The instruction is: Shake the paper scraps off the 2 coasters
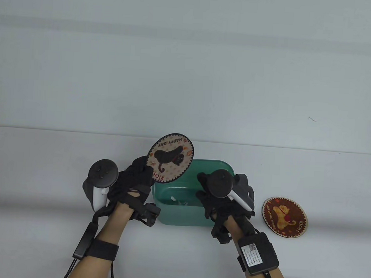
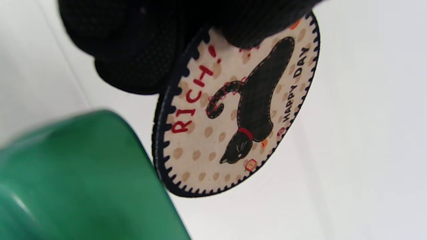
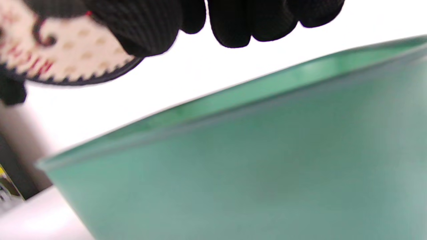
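Observation:
My left hand (image 1: 139,177) pinches a round cream coaster with a black cat (image 1: 170,158) by its lower edge and holds it tilted above the far left corner of a green bin (image 1: 180,215). In the left wrist view my gloved fingers (image 2: 150,43) clamp the coaster (image 2: 240,113) at its top, and no scraps show on its face. Paper scraps (image 1: 178,202) lie inside the bin. My right hand (image 1: 212,206) hovers over the bin's right side, its fingers (image 3: 233,23) hanging loose with nothing in them. A second, brown coaster with a yellow dog (image 1: 284,221) lies flat on the table to the right.
The bin's wall (image 3: 233,166) fills most of the right wrist view, with the cat coaster (image 3: 66,53) at the upper left. In the left wrist view the bin (image 2: 83,173) sits below the coaster. The white table (image 1: 45,168) ends at a far edge against a pale wall.

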Action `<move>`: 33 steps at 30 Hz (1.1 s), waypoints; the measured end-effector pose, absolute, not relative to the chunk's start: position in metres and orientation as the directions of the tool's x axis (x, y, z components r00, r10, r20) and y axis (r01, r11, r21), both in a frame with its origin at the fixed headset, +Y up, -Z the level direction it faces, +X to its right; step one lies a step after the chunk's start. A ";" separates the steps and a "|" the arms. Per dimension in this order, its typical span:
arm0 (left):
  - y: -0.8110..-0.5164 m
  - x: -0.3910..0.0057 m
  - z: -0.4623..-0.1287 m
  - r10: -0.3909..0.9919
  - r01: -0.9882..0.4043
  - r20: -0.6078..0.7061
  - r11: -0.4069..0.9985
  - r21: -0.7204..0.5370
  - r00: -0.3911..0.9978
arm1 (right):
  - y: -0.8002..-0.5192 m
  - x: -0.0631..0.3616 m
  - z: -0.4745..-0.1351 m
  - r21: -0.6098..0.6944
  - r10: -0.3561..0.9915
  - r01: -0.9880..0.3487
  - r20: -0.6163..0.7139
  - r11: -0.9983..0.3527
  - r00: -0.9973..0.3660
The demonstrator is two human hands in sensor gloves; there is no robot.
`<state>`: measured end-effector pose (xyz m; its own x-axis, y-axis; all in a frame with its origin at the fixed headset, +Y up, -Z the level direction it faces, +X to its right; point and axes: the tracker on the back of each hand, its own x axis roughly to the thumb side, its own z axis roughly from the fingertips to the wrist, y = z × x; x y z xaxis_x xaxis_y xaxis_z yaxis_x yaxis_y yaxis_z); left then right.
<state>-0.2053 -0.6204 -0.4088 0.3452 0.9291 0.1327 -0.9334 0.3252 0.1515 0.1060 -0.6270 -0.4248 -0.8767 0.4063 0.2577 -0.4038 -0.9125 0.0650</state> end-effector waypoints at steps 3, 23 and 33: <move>-0.620 -0.231 -0.390 0.943 -0.937 0.139 0.267 0.226 0.302 | -0.621 0.126 -0.414 0.008 0.492 -0.507 0.254 -0.862 -0.833; -0.688 -0.308 -0.329 0.957 -0.876 -0.039 0.280 0.393 0.288 | -0.697 0.242 -0.361 -0.170 0.834 -0.825 0.028 -0.539 -0.551; -0.734 -0.324 -0.337 0.866 -0.810 -0.266 0.493 0.317 0.423 | -0.709 0.253 -0.361 -0.167 0.813 -0.801 -0.008 -0.575 -0.582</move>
